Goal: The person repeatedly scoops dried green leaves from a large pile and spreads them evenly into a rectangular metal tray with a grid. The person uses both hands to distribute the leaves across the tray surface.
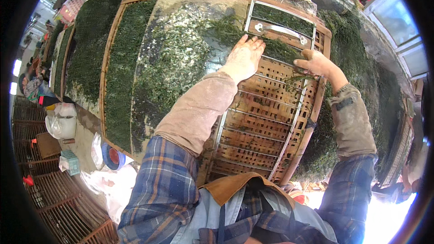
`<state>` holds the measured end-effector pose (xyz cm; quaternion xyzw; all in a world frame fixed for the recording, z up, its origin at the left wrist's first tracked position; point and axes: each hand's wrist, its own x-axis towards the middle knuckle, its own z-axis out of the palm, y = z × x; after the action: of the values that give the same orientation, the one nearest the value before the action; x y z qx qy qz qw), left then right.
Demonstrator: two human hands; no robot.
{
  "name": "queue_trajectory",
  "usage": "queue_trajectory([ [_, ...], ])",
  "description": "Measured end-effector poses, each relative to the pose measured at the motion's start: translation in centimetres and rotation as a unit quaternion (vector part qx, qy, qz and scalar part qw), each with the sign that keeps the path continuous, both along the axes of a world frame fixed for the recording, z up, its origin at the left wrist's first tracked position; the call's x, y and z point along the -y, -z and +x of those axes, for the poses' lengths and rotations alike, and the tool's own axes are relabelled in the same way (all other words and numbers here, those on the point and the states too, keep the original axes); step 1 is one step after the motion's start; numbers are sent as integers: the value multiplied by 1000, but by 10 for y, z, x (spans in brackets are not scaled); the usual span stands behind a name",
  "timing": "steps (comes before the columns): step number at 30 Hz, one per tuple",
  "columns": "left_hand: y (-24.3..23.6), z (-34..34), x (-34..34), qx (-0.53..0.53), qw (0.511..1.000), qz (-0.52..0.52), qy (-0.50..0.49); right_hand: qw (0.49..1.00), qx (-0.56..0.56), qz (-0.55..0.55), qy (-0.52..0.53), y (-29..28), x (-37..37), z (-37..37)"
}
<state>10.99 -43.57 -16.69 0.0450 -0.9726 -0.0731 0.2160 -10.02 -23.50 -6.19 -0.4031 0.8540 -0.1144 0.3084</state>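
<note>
A metal frame with thin crossbars [257,119] lies on a woven bamboo tray [312,104] in front of me. Its far rows hold dark green leaves [280,50], while the nearer rows show bare weave with a few scraps. A metal handle [281,30] spans the far end of the frame. My left hand [244,58] is palm down with fingers stretched out, resting at the frame's left edge beside the leaves. Over the frame's right rail, my right hand [316,65] has its fingers curled in; what they hold, if anything, is hidden. Some leaf strands [296,81] lie just below it.
Left of the frame, a pale board [203,2] carries scattered green leaves. Deeper leaf beds [90,40] flank the tray on both sides. Wooden slatted racks [58,190], a white bucket [67,126] and plastic bags [113,183] stand at lower left. Another person [34,83] is at far left.
</note>
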Motion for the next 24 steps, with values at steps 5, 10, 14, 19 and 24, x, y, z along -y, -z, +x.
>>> queue_trajectory([
  [5,4,-1,0,6,1000,-9,-16,993,9,-100,64,21,-42,-19],
  [10,1,3,-8,14,998,-41,-50,992,68,-19,103,26,-74,-60],
  [14,-2,6,-9,12,997,-48,-58,988,-25,24,153,9,-90,-67],
  [19,-5,8,-8,-71,993,4,-99,945,-289,-144,-52,13,-23,-30],
  [24,-1,3,-6,17,991,18,-131,939,-323,-66,-95,48,21,10],
])
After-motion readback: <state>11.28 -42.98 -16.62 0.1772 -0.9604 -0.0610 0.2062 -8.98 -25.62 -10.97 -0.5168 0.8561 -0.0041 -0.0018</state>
